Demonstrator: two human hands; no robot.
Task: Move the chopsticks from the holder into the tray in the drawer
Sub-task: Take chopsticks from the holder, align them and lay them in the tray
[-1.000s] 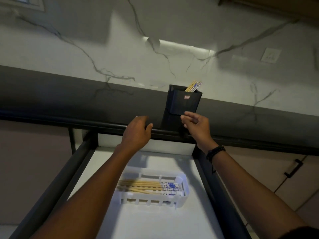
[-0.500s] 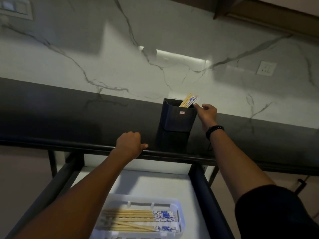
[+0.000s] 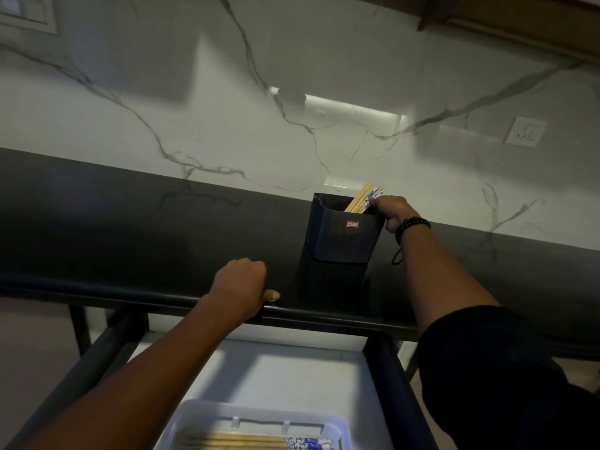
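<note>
A dark square holder point(image 3: 342, 232) stands on the black countertop near the marble wall. Several wooden chopsticks point(image 3: 363, 198) with blue-and-white ends lean out of its right corner. My right hand point(image 3: 391, 211) is at the holder's right rim, its fingers pinching the chopstick ends. My left hand point(image 3: 242, 285) rests curled over the counter's front edge, holding nothing. At the bottom of the view, a white plastic tray point(image 3: 194, 420) sits in the open drawer point(image 3: 292, 368) with several chopsticks point(image 3: 246, 441) lying flat in it.
The black countertop point(image 3: 130, 228) runs across the view, with a marble backsplash behind it. A wall socket point(image 3: 524, 130) sits at the right and a switch plate point(image 3: 24, 11) at the top left. Dark drawer sides point(image 3: 399, 384) frame the white drawer floor.
My right hand rose from the counter edge to the holder and closed on the chopstick ends. The view tilted up, so the tray slid to the bottom. My left hand stayed on the edge.
</note>
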